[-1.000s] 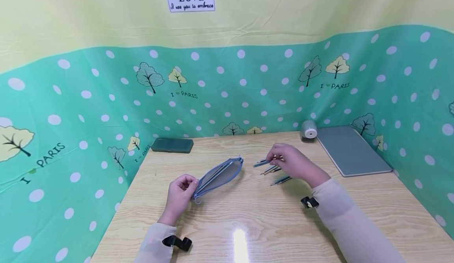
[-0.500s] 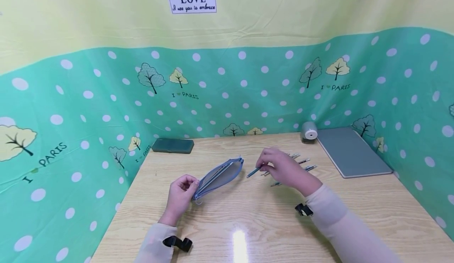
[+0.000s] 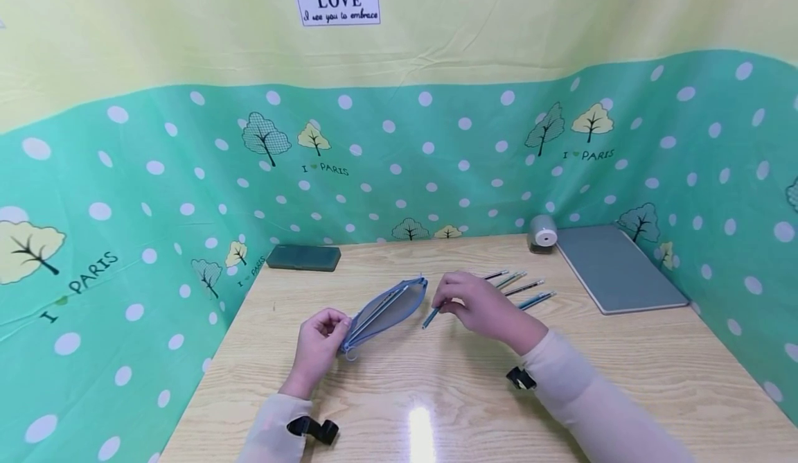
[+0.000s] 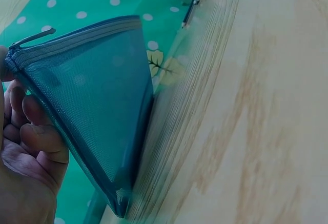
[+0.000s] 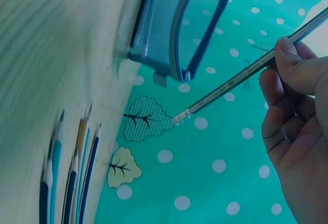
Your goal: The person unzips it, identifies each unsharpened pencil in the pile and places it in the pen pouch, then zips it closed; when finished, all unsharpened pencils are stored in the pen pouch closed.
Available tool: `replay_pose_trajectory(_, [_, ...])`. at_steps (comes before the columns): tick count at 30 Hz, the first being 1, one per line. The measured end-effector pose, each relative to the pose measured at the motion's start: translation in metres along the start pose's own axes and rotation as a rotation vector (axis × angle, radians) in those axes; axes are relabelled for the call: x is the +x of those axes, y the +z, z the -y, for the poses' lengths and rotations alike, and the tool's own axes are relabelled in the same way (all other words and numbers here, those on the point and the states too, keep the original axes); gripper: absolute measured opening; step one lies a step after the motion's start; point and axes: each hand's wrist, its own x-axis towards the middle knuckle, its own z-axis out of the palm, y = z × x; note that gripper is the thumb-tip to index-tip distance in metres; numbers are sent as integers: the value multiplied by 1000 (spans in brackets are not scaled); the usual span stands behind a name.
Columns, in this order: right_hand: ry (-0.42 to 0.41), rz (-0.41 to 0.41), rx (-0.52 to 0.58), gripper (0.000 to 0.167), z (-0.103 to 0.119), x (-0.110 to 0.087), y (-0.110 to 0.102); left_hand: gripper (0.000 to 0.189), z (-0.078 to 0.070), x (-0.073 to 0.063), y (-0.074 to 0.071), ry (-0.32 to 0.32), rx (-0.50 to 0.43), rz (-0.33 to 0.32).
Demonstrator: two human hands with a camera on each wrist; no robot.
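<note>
My left hand (image 3: 314, 344) pinches one end of a blue mesh zipper pouch (image 4: 97, 96), holding it with its mouth unzipped. Through that mouth, in the head view, a few slim pencils (image 3: 382, 308) show inside the pouch. Just right of the pouch's far end, my right hand (image 3: 476, 303) holds a pencil (image 5: 230, 88) between thumb and fingers. The pencil slants, its white-banded eraser end pointing up and away from the hand in the right wrist view. Several more pencils (image 3: 526, 285) lie loosely on the table beyond the right hand, partly hidden by it.
A dark green case (image 3: 303, 258) lies at the back left of the wooden table (image 3: 386, 414). A small grey pencil sharpener (image 3: 543, 233) stands at the back right, beside a flat grey board (image 3: 620, 269). A green dotted cloth (image 3: 374, 151) hangs behind.
My right hand has moved left and nearer with its pencil, toward the pouch, and the pencil has turned steeper. More of the loose pencils show now. The left hand stays on the pouch.
</note>
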Motion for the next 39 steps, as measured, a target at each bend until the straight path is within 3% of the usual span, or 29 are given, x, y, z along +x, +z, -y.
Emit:
replay_pose_trajectory(9, [-53, -1, -1, 22, 7, 12, 12, 9, 0, -1, 1, -1, -9, 1])
replay_pose_trajectory(21, [-63, 41, 10, 18, 13, 28, 34, 10, 1, -1, 0, -10, -14, 6])
replay_pose_trajectory(39, [63, 175, -19, 16, -5, 38, 65, 10, 1, 0, 1, 6, -6, 15])
